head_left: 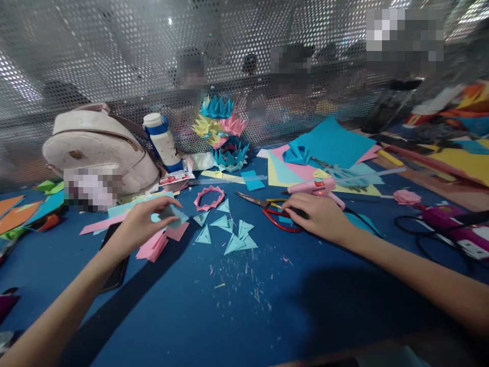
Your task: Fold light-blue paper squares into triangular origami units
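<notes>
My left hand [143, 220] pinches a small light-blue folded paper piece [173, 215] above a stack of pink paper squares [155, 245]. My right hand [317, 216] rests curled over the red handles of a pair of scissors [267, 209], just in front of a pink glue gun [319, 187]. Between my hands lie several light-blue folded paper triangles [229, 232] and a pink paper ring [209, 198] on the blue table [229, 306].
A white backpack [95, 145] and a white bottle [162, 140] stand at the back left. Stacked paper flowers [223, 132] rise against the perforated metal wall. Coloured paper sheets [328, 153] spread at the back right. A phone [114, 270] lies under my left forearm. Another glue gun [454, 227] sits far right.
</notes>
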Available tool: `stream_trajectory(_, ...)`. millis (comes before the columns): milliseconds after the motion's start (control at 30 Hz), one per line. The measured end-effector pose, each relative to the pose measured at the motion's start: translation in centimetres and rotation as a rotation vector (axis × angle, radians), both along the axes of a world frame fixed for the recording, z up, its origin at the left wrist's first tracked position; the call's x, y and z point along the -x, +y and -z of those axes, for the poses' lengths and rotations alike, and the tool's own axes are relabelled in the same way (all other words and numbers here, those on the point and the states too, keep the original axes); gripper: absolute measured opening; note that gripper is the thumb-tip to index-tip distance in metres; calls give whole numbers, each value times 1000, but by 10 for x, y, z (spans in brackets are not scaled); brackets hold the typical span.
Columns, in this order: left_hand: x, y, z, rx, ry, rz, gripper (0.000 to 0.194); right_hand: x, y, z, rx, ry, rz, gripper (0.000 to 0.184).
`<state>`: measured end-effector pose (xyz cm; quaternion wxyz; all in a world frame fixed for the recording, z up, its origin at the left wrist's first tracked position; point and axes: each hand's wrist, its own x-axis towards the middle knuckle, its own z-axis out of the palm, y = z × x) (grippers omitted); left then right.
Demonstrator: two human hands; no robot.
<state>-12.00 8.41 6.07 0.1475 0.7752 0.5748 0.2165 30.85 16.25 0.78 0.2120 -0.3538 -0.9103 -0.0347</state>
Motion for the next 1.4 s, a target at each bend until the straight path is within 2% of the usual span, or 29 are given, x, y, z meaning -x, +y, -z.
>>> stream_trajectory(100, -44, -22, -2, 83, -96, 132, 21, -1, 2, 3, 5, 8, -9, 26)
stream_trajectory(233, -97, -57, 20, 139, -183, 315, 20, -2, 2, 5, 15, 33, -15, 24)
stream_trajectory(300, -112, -67, 33, 121, -202, 367, 29, -2, 1, 6, 18, 37, -21, 24)
stream_trajectory(367, -115, -68, 39, 84, -197, 410, 37, -3, 0, 6, 17, 40, -32, 24)
stream_trajectory(467, -91, -49, 32, -6, -138, 384, 28, -4, -1, 6, 5, 38, -48, 24)
stream_trajectory(567, -42, -17, 17, -97, -47, 185, 21, -5, -2, 5, -3, 39, -47, 24)
stream_trajectory(633, -6, 3, 14, -121, 38, 23, 22, -4, -3, 3, -6, 43, -41, 24)
stream_trajectory(700, 25, 16, 19, -82, 133, -87, 23, -4, -4, 1, -13, 49, -39, 25)
stream_trajectory(800, 52, 24, 36, 31, 241, -149, 26, -4, -5, 0, -21, 58, -40, 24)
stream_trajectory(933, 58, 28, 48, 138, 313, -146, 28, -4, -4, 1, -2, 63, -46, 23)
stream_trajectory(1167, 58, 32, 43, 182, 366, -102, 30, -4, -3, 2, -3, 68, -41, 25)
stream_trajectory(1400, 60, 31, 48, 171, 361, -95, 28, -3, -4, 0, -24, 63, -46, 25)
